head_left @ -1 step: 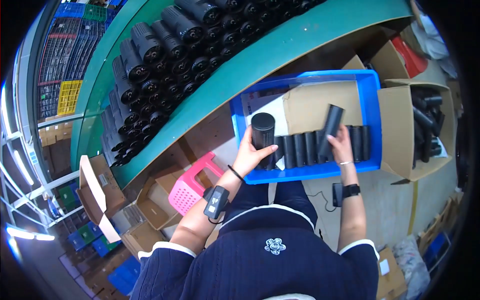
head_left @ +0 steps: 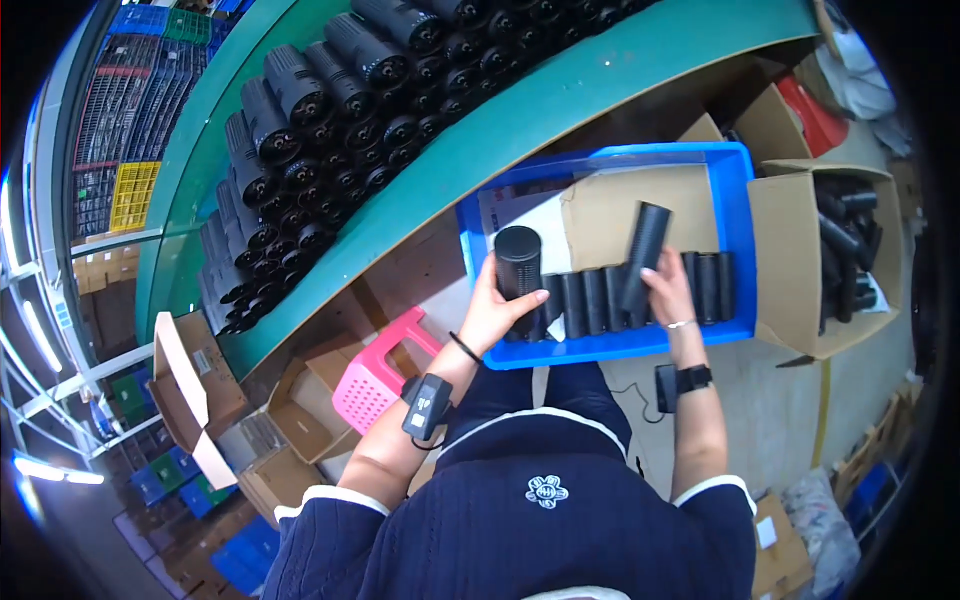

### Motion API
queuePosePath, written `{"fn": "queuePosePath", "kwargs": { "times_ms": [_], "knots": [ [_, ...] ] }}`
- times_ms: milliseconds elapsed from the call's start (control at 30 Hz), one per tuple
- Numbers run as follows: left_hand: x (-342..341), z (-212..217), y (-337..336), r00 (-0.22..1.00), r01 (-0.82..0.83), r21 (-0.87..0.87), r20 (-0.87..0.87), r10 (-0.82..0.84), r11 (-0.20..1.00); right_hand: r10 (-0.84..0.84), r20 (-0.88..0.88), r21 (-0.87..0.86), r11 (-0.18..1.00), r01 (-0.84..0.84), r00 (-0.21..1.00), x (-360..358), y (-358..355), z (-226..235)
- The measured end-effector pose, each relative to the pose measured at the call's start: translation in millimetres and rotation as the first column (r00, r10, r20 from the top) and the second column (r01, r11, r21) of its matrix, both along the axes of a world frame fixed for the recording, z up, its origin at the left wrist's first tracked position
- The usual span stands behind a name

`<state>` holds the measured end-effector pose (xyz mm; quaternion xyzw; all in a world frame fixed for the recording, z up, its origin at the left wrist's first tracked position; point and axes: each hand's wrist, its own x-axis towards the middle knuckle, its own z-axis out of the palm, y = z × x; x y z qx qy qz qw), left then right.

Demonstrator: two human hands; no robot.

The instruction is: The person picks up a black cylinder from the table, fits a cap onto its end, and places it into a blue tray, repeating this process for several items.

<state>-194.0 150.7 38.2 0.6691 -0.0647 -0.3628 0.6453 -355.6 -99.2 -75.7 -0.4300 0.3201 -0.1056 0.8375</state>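
My left hand [head_left: 500,311] is closed round a wide black cylinder [head_left: 518,262] with a smooth closed top and a perforated side, above the left end of a blue plastic bin [head_left: 630,355]. My right hand [head_left: 671,289] grips a narrower black ribbed tube [head_left: 648,240], tilted with its upper end to the right. The two pieces are apart. Below my hands, a row of similar black tubes [head_left: 708,285] stands along the bin's near side; my hands hide part of it. Flat cardboard [head_left: 640,205] covers the bin's floor behind the row.
A green table [head_left: 480,145] carries a large stack of black cylinders [head_left: 330,120]. To the right, a cardboard box [head_left: 785,265] holds loose black tubes [head_left: 845,235]. A pink stool [head_left: 370,390] and open cardboard boxes [head_left: 305,405] lie to the left.
My right hand has shifted left with the tube, closer to the wide cylinder. My left hand keeps its hold, nearly still. The whole view has shifted slightly.
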Motion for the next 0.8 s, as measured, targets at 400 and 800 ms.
{"fn": "queuePosePath", "kwargs": {
  "times_ms": [400,800],
  "knots": [
    [24.0,77.3,120.0,0.967,-0.252,-0.109,0.019,0.255,0.962,0.423,0.319,-0.45,0.855,-0.257,0.848,207.4,70.3,241.2],
    [52.7,94.4,161.5,0.944,-0.33,-0.349,-0.1,0.315,0.877,0.066,-0.376,-0.923,0.059,-0.38,0.924,420.1,132.1,315.3]
  ]
}}
